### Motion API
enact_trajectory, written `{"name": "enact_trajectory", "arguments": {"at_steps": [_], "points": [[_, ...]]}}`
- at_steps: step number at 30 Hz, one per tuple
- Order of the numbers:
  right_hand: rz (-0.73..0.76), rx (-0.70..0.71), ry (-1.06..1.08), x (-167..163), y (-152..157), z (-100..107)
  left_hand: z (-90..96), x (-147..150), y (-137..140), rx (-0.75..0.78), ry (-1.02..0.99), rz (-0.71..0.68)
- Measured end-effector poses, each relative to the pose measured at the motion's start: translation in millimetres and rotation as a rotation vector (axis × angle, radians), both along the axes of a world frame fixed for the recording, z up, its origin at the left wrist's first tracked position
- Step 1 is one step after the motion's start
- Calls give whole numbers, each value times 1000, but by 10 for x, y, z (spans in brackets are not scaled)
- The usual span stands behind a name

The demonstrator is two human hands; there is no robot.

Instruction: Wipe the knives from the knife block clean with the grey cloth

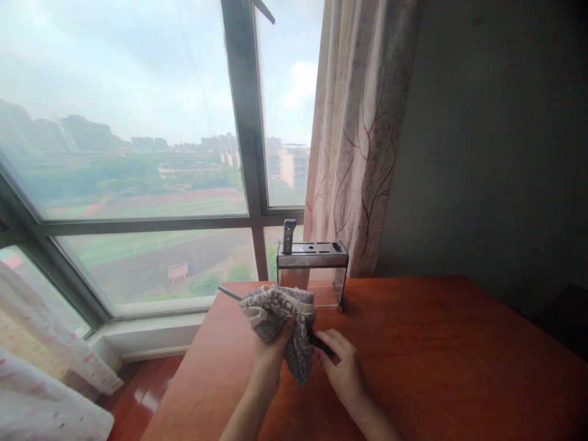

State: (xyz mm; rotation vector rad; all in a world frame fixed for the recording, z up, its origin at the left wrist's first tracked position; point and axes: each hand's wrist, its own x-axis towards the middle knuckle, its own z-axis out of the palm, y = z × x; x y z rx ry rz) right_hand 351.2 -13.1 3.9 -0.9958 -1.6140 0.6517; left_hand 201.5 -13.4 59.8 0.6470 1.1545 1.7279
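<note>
My left hand [271, 352] is closed around a bunched grey-and-white patterned cloth [278, 306] above the table. The cloth is wrapped over the middle of a long tool, and one end of it hangs down. From the cloth's left side sticks out the tool's slim grey metal end [229, 294], which looks like a rod. My right hand [340, 361] grips the tool's black handle [323, 345] on the right side. The cloth hides the part between, so I cannot tell whether it is a sharpening steel or a knife.
Behind my hands a clear-sided knife block [312, 258] with a slotted metal top stands on the reddish-brown wooden table [436, 343]. One knife handle [288, 236] rises from its left slot. Beyond the table are a window [138, 257] and a long curtain [362, 135].
</note>
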Motion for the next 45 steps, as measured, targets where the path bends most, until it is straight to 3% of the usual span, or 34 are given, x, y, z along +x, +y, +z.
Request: {"name": "enact_trajectory", "arguments": {"at_steps": [4,7,14,16,20,28,34,38,45], "points": [[-64,71,-69,13,-45,16,55,17,-21,-11,62,18],[-8,18,-51,16,-62,41,61,-14,-9,-9,82,4],[21,-506,300,-13,-41,49,-2,-34,-8,-39,80,-80],[39,-573,350,-15,-30,53,-21,-34,-8,-37,97,-85],[102,-442,287,-4,-24,86,-41,-48,13,-50,131,-67],[-2,33,-186,57,-58,123,4,-54,25,-20,118,-69],[-154,283,-463,79,-89,93,-68,-70,54,-49,70,-119],[-171,258,-451,66,-100,116,-108,-66,63,-49,94,-104],[2,-58,-80,-25,-118,151,-100,-90,71,-33,115,-89]]}}
